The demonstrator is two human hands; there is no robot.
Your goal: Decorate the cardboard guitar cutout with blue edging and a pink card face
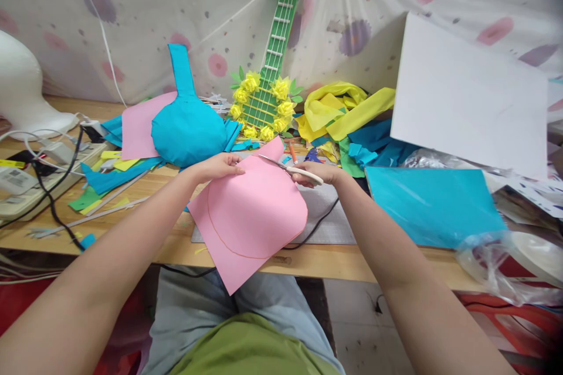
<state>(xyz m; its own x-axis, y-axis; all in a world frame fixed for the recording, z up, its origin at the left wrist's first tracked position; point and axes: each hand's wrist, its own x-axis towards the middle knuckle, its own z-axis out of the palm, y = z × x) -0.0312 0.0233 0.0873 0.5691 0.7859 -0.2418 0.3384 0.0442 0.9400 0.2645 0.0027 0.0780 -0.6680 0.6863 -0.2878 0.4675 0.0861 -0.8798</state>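
My left hand (pixel 226 165) pinches the upper left edge of a pink sheet of paper (pixel 253 211). A curved line is drawn on the sheet, and its right side follows a rounded cut edge. In my right hand (pixel 319 174) is a pair of scissors (pixel 303 174) with pale handles, its blades pointing left across the paper's upper part. The sheet bends upward between my hands, and its lower corner hangs past the table's front edge. Beneath it lies a grey cutting mat (pixel 329 225).
A blue paper-covered guitar shape (pixel 189 129) rests behind my left hand. Against the curtain leans a green guitar model (pixel 275 58) with yellow flowers. A blue sheet (pixel 433 202), a white board (pixel 466 99) and yellow crepe paper (pixel 336 105) lie right. Cables and a power strip (pixel 26 199) are left.
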